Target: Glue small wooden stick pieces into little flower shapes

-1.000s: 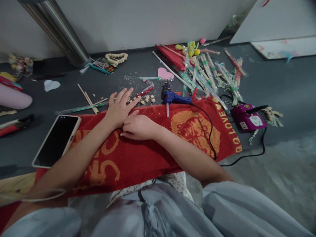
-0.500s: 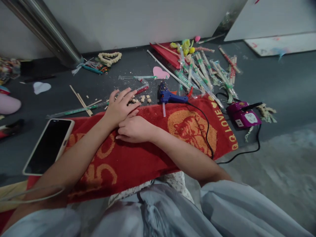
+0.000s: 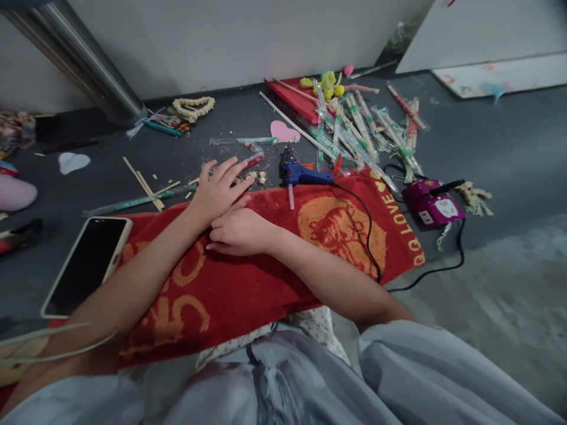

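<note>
My left hand (image 3: 221, 192) rests palm down at the far edge of the red towel (image 3: 257, 295), fingers stretched and spread, holding nothing. Its fingertips reach toward small pale wooden bits (image 3: 261, 177) and a red piece in clear plastic wrap (image 3: 254, 159). Just nearer to me, my right hand (image 3: 241, 231) lies on the towel with its fingers curled in loosely. Its thumb reaches under the edge of my left hand, and nothing shows in its grip. A blue glue gun (image 3: 308, 175) with a clear glue stick lies to the right of both hands.
Wrapped wooden sticks (image 3: 354, 127) are heaped at the back right, near a pink paper heart (image 3: 283, 131). A purple power block (image 3: 432, 202) with black cords sits at right. A phone (image 3: 88, 265) lies at left; a metal post (image 3: 95, 65) stands behind.
The view has shifted very slightly, so the things on the table sit a little further left. Both hands keep the same pose and place.
</note>
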Demonstrator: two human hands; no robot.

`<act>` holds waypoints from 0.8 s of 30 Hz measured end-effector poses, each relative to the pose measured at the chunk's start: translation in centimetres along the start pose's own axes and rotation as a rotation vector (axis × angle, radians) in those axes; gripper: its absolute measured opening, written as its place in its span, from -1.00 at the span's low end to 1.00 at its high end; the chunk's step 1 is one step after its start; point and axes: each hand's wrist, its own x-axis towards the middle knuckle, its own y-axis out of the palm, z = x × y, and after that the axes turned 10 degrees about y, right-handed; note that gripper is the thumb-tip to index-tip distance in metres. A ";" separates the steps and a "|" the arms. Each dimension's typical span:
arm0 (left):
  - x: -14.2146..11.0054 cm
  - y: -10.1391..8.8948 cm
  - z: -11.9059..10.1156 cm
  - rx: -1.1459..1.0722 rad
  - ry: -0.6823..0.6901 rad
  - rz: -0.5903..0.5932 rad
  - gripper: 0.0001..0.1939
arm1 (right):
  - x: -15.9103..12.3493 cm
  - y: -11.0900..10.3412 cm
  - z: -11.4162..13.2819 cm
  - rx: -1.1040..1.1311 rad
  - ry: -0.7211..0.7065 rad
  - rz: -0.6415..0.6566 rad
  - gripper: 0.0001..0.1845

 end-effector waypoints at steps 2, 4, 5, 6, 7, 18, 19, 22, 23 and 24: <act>0.1 0.0 -0.1 0.002 -0.028 -0.008 -0.55 | 0.0 -0.1 0.0 -0.002 -0.011 0.000 -0.55; 0.5 0.0 -0.2 -0.002 -0.044 -0.008 -0.53 | 0.0 -0.1 0.0 0.005 -0.012 0.005 -0.56; 0.7 0.1 -0.2 -0.006 -0.044 -0.005 -0.52 | 0.0 -0.1 0.0 0.012 -0.010 0.011 -0.56; 0.9 0.1 -0.3 -0.010 -0.043 0.000 -0.51 | 0.0 -0.2 0.0 0.018 -0.008 0.016 -0.57; 1.1 0.2 -0.3 -0.013 -0.042 0.003 -0.51 | 0.0 -0.2 0.0 0.023 -0.007 0.020 -0.58; 2.6 0.2 -0.9 -0.042 -0.044 0.019 -0.48 | 0.1 -0.2 0.0 0.035 -0.016 -0.002 -0.59; 2.7 0.2 -0.9 -0.052 -0.038 0.027 -0.49 | 0.1 -0.1 0.0 0.034 -0.019 -0.009 -0.59; 2.7 0.3 -0.9 -0.063 -0.041 0.022 -0.51 | 0.2 0.0 -0.1 0.034 -0.019 -0.013 -0.58; 2.7 0.3 -0.8 -0.062 -0.043 0.020 -0.51 | 0.2 0.1 -0.2 0.034 -0.020 -0.011 -0.58; 2.7 0.3 -0.8 -0.061 -0.043 0.020 -0.50 | 0.2 0.1 -0.1 0.035 -0.022 -0.009 -0.58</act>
